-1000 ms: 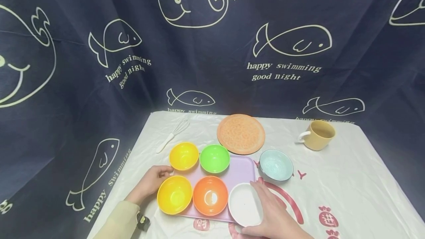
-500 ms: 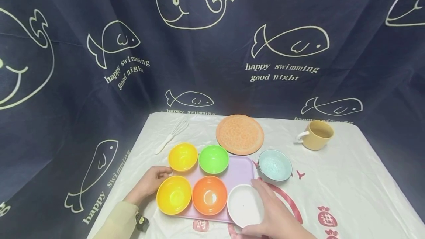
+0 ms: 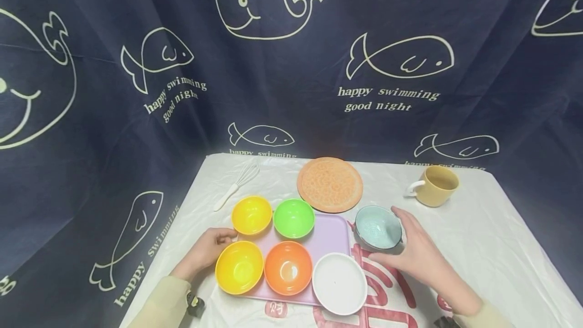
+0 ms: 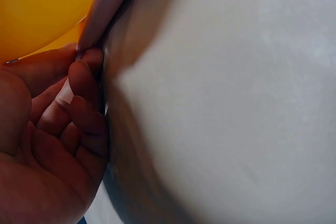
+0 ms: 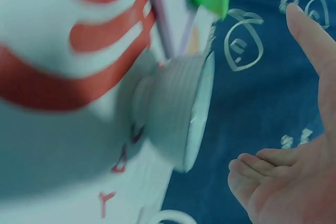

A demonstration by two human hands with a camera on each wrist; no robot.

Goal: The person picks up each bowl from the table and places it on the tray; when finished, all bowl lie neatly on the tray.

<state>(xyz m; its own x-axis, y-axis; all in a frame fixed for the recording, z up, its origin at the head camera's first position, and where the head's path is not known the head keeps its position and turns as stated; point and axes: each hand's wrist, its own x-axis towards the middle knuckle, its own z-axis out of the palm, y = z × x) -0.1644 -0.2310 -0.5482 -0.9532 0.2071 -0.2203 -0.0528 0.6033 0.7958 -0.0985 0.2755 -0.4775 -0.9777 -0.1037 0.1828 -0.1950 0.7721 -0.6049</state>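
Observation:
My left hand (image 3: 211,249) pinches the left edge of a lilac tray (image 3: 332,232); the left wrist view shows the thumb and curled fingers (image 4: 86,121) at the tray's edge. Close by are two yellow bowls (image 3: 239,268), one behind the other. On the tray also sit a green bowl (image 3: 294,218), an orange bowl (image 3: 288,268) and, at its front right corner, a white bowl (image 3: 339,284). My right hand (image 3: 416,249) spreads its thumb and fingers beside a pale blue bowl (image 3: 378,227). In the right wrist view a gap shows between that hand and the bowl.
Behind the tray lies a round orange-brown mat (image 3: 330,185). A white-handled whisk (image 3: 238,186) lies at the back left, and a tan mug (image 3: 436,186) stands at the back right. A dark blue curtain (image 3: 282,80) hangs behind the white-covered table (image 3: 501,247).
My right hand has let go of the white bowl at the tray's front right corner. It has moved up and right to the pale blue bowl. The left hand stays put.

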